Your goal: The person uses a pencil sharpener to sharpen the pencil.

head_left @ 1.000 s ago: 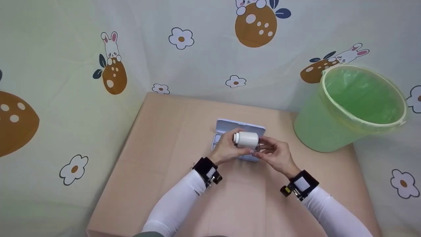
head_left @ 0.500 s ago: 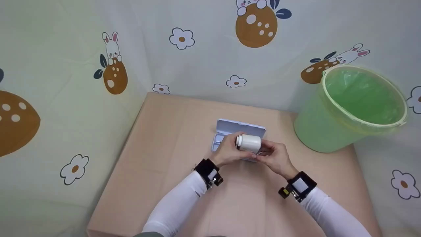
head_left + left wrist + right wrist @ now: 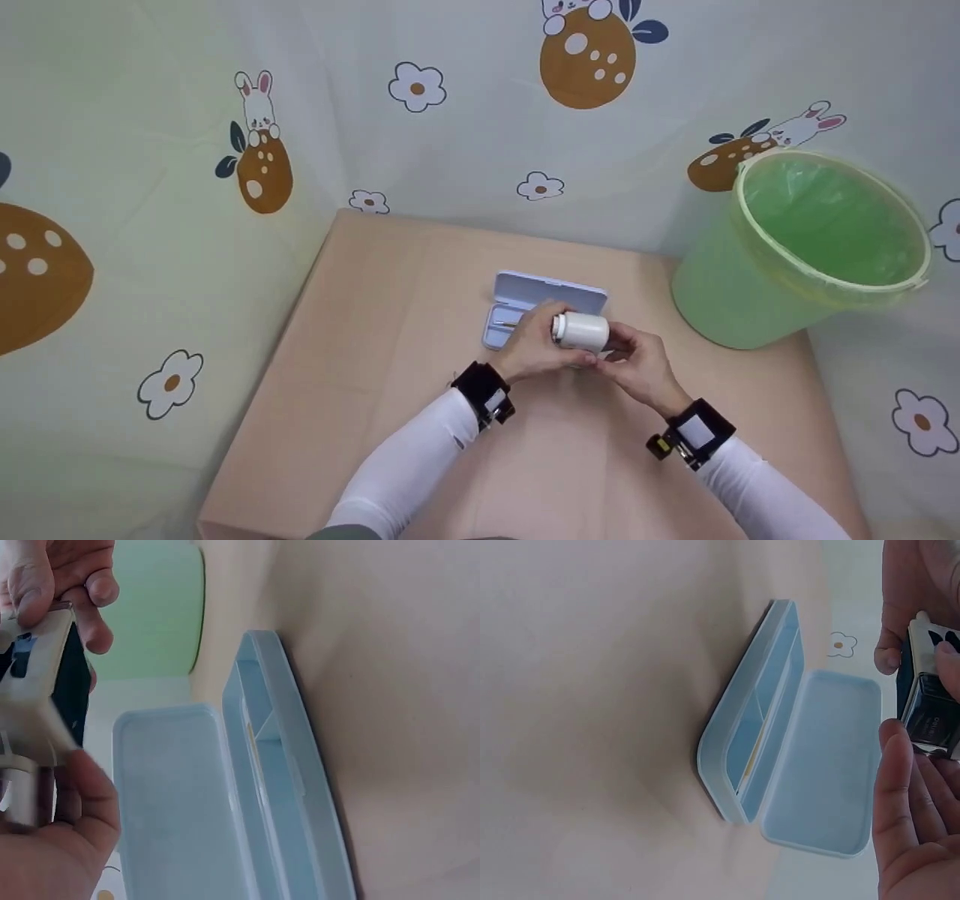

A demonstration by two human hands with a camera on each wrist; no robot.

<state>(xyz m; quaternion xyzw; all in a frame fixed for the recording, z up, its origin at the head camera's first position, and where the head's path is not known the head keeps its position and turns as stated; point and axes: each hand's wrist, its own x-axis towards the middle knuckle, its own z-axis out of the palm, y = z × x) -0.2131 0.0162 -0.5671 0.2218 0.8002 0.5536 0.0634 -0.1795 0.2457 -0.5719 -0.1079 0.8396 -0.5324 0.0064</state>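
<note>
Both hands hold a small white bottle (image 3: 583,331) on its side, its round cap pointing left in the head view. My left hand (image 3: 534,349) grips it near the cap. With thumb and curled fingers, my right hand (image 3: 641,369) holds its other end. The wrist views show dark printed panels on the bottle (image 3: 931,714); its lettering is too small to read. Behind and below the hands, a light blue case (image 3: 551,291) lies with its lid raised. A thin stick (image 3: 256,746) rests in one compartment of the case. The left hand hides part of the case.
A large green bin (image 3: 742,277) with a clear liner stands at the table's back right corner. The peach-covered table (image 3: 390,300) meets patterned curtains (image 3: 465,135) at the back and left.
Both hands have shifted a little to the right and toward the person with the bottle. More of the case's left end shows. The case has stayed in place.
</note>
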